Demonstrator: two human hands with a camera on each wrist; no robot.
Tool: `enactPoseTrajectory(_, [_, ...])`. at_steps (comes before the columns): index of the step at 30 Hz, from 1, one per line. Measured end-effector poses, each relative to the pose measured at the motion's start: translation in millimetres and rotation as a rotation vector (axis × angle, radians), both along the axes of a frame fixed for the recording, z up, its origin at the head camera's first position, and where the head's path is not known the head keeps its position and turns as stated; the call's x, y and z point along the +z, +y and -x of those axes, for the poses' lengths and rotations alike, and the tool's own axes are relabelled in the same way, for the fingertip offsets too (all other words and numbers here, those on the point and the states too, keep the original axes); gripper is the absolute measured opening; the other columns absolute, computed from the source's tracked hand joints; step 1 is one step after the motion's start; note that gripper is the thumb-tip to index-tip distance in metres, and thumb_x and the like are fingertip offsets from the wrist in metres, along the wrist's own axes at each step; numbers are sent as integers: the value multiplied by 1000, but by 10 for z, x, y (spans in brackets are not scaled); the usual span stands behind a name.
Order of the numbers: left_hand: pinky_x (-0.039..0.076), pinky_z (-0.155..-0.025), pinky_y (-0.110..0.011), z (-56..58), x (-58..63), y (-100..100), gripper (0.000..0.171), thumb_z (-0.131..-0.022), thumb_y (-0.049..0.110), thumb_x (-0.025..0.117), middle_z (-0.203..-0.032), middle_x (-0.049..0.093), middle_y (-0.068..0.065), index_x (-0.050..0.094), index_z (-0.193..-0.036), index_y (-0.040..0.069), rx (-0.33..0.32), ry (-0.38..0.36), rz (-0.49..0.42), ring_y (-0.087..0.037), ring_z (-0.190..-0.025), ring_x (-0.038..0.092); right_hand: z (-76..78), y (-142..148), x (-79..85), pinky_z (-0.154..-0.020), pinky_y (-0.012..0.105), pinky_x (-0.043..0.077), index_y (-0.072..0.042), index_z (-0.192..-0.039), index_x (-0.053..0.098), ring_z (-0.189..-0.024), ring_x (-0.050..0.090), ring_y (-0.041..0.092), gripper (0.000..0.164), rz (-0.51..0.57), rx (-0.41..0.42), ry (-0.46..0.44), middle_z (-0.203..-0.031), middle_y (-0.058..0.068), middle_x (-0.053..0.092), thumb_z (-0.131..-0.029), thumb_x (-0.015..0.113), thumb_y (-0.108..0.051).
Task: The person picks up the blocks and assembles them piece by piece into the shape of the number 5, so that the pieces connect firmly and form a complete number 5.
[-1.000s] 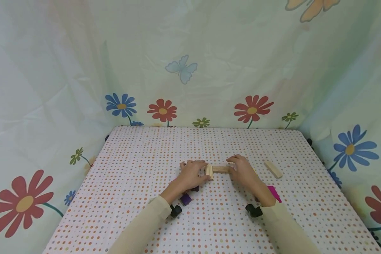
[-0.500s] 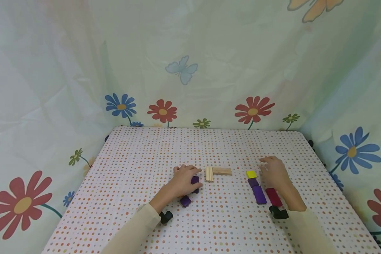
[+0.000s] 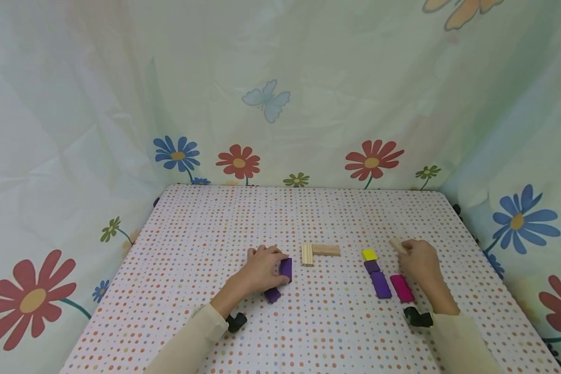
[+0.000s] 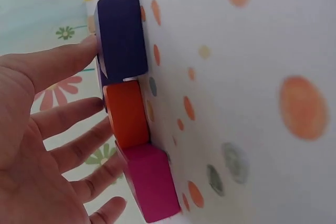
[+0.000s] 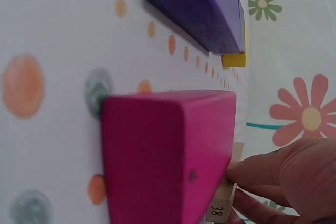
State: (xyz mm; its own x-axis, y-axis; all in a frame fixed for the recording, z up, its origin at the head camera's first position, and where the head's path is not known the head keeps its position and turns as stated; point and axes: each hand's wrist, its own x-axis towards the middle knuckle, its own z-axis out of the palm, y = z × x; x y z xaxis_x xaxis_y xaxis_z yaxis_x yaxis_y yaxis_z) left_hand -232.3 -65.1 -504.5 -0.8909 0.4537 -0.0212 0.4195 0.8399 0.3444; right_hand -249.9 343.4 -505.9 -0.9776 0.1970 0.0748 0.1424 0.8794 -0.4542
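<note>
My left hand is at a purple block, with thumb and index finger at its two ends. In the left wrist view the thumb meets that block behind a nearer dark purple block; the other fingers spread behind an orange block and a magenta block. At the right, my right hand pinches a plain wooden block. Its end, marked 38, shows in the right wrist view. Between the hands, a ridged pale wooden piece touches a lying wooden block.
Left of the right hand, a yellow block, a small dark purple block and a longer purple block form a row. A magenta block lies beside it. Everything rests on a dotted tablecloth before a floral curtain.
My right hand has left the middle wooden pieces, moved right and taken hold of the loose wooden block. The left hand has drawn back left from the ridged piece to the purple block.
</note>
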Motion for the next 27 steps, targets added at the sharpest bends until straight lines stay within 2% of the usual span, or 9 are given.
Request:
enactPoseTrajectory(6, [37, -96, -52, -18, -18, -50, 57, -93, 48, 80, -144, 65, -2, 68, -142, 21, 23, -2, -6, -28, -123, 57, -17, -11, 8, -75, 52, 56, 21, -132, 59, -95, 65, 43, 44, 9, -14, -2, -126, 43, 63, -97, 60, -6])
enactPoseTrajectory(12, [36, -98, -54, -25, -43, -70, 57, -92, 47, 81, -144, 66, -2, 69, -141, 20, 23, 9, -24, -29, -124, 58, -41, -61, 51, -76, 53, 57, 19, -134, 60, -103, 65, 49, 43, 39, -17, 28, -127, 42, 62, -98, 61, -5])
enactPoseTrajectory(19, [35, -99, -55, -59, -34, -47, 55, -93, 45, 81, -144, 66, -2, 70, -140, 19, 18, -8, -54, -30, -125, 57, -89, -148, 161, -73, 52, 59, 17, -129, 65, -103, 68, 52, 38, 46, 78, 99, -124, 39, 66, -96, 66, -2])
enactPoseTrajectory(23, [35, -101, -57, -81, -28, -16, 56, -93, 45, 80, -142, 67, -1, 69, -141, 19, 2, -13, -61, -30, -124, 57, -119, -237, 214, -69, 46, 59, 16, -130, 65, -103, 68, 51, 37, 75, 136, 73, -124, 40, 65, -97, 66, -1])
enactPoseTrajectory(27, [35, -100, -55, -102, -32, 15, 56, -93, 45, 81, -141, 67, -1, 69, -141, 19, -5, -7, -66, -28, -123, 57, -145, -332, 227, -71, 44, 61, 15, -133, 64, -107, 67, 51, 37, 102, 177, 38, -127, 38, 65, -98, 66, 0])
